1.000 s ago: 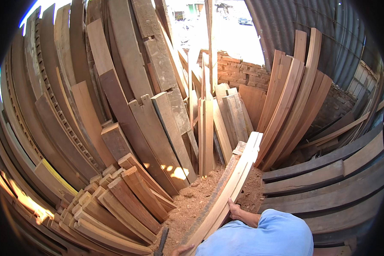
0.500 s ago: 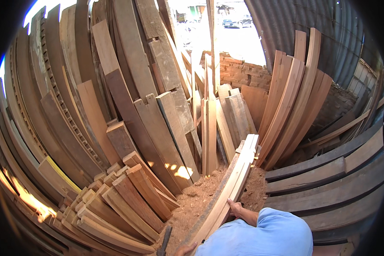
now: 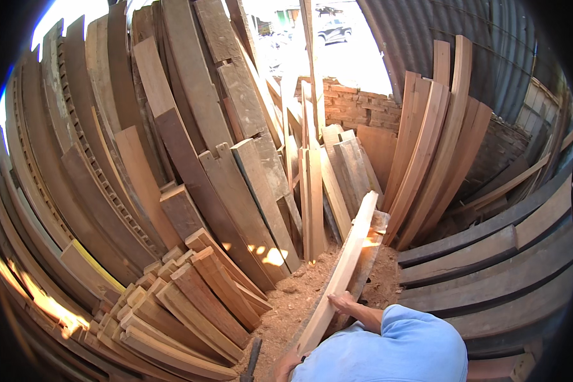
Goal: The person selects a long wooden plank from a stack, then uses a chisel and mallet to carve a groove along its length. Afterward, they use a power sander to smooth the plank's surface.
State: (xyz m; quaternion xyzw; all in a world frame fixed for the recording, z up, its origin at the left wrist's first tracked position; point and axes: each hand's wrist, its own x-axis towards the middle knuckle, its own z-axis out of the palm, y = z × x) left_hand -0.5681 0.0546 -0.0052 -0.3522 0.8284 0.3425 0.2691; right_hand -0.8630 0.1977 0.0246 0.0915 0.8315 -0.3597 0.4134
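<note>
A long pale wooden beam (image 3: 345, 262) slants away from me over a rough, worn plank (image 3: 366, 258), which shows along its right side. My right hand (image 3: 342, 302) is closed on the beam's right edge, about midway along its visible length. At the near end, my left hand (image 3: 287, 365) is closed on the same beam, partly covered by my blue sleeve and shirt. The beam's nearest end is hidden by my body. A dark, narrow tool handle (image 3: 253, 356) stands just left of my left hand.
Short wooden blocks (image 3: 191, 299) are stacked at the left, below tall leaning boards (image 3: 191, 172). More boards (image 3: 429, 153) lean at the far right. Dark planks (image 3: 484, 286) lie in rows to the right. Sawdust (image 3: 296, 286) covers the ground, and a brick wall (image 3: 356, 105) stands behind.
The beam has turned in my hands, so one broad face shows where two pale strips showed before. It has shifted left, exposing more of the worn plank. My right hand has moved slightly left.
</note>
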